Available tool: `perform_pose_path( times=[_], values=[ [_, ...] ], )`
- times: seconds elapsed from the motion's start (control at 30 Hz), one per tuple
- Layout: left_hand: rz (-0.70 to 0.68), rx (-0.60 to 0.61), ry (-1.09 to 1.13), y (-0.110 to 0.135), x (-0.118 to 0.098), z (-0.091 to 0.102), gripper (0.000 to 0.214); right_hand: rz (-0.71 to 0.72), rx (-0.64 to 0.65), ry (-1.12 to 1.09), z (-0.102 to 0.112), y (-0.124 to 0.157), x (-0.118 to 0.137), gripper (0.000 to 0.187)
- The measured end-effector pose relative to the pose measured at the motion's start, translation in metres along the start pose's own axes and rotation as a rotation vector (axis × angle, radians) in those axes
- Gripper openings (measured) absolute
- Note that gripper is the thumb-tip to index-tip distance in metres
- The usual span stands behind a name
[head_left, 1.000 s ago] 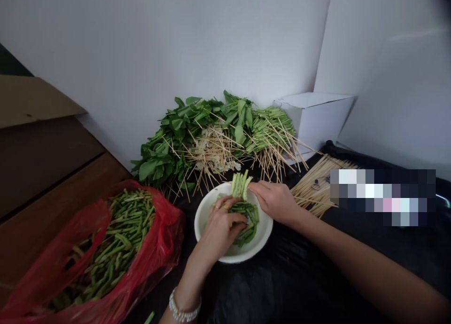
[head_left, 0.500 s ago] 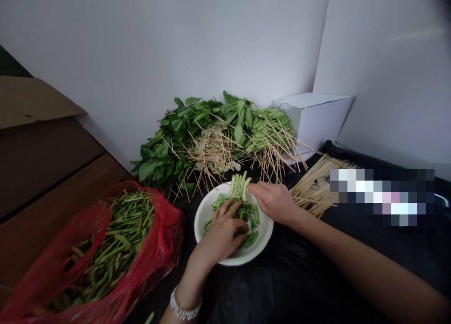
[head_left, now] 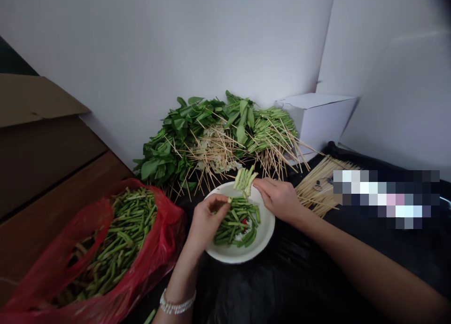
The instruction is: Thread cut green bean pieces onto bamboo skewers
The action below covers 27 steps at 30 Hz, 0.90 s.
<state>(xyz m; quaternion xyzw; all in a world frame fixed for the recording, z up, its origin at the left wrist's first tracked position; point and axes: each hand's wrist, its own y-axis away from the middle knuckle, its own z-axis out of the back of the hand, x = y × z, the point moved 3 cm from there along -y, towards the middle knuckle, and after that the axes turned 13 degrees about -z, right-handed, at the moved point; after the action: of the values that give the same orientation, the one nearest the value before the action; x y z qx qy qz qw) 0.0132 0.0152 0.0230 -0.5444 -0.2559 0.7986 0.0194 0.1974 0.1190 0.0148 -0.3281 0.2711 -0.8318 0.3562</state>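
My right hand (head_left: 280, 197) is closed at the right rim of a white bowl (head_left: 266, 239). From its fingertips a row of pale green bean pieces (head_left: 244, 179), lined up side by side, reaches over the bowl's far edge; any stick through them is hidden. Over the bowl's left side, my left hand (head_left: 207, 220) pinches a single bean piece (head_left: 229, 200) between thumb and fingers, just below that row. More cut green beans (head_left: 234, 223) lie inside the bowl, along with a small red patch I cannot make out.
At left stands a red plastic bag (head_left: 169, 220) of cut beans. Behind the bowl are skewered leafy greens (head_left: 158, 150), pale skewered pieces (head_left: 214, 147) and skewered beans (head_left: 271, 126). Bare bamboo sticks (head_left: 317, 187), scissors (head_left: 319, 185) and a white box (head_left: 320, 122) are at right.
My left hand has lifted from among the beans in the bowl and moved up and left, now pinching one bean piece. My right hand still holds the row, tilted slightly more.
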Motion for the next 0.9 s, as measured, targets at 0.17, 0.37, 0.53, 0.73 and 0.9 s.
perform_pose_path(
  times=[0.17, 0.37, 0.53, 0.73, 0.9],
  values=[
    [0.213, -0.261, 0.374, -0.002, 0.009, 0.011, 0.031, 0.053, 0.016, -0.002, -0.002, 0.002, 0.003, 0.028],
    [0.346, -0.340, 0.601, -0.002, 0.010, 0.014, 0.032, 0.154, 0.066, 0.024, -0.004, 0.005, 0.010, 0.029],
    [0.325, -0.327, 0.597, -0.002, 0.010, 0.014, 0.029, 0.191, 0.078, 0.036, -0.004, 0.007, 0.013, 0.028],
    [0.310, -0.324, 0.566, -0.002, 0.012, 0.011, 0.031, 0.198, 0.073, 0.034, -0.004, 0.007, 0.014, 0.028],
    [0.283, -0.364, 0.552, -0.003, 0.008, 0.020, 0.029, 0.178, 0.058, 0.034, -0.003, 0.007, 0.013, 0.030]
  ],
)
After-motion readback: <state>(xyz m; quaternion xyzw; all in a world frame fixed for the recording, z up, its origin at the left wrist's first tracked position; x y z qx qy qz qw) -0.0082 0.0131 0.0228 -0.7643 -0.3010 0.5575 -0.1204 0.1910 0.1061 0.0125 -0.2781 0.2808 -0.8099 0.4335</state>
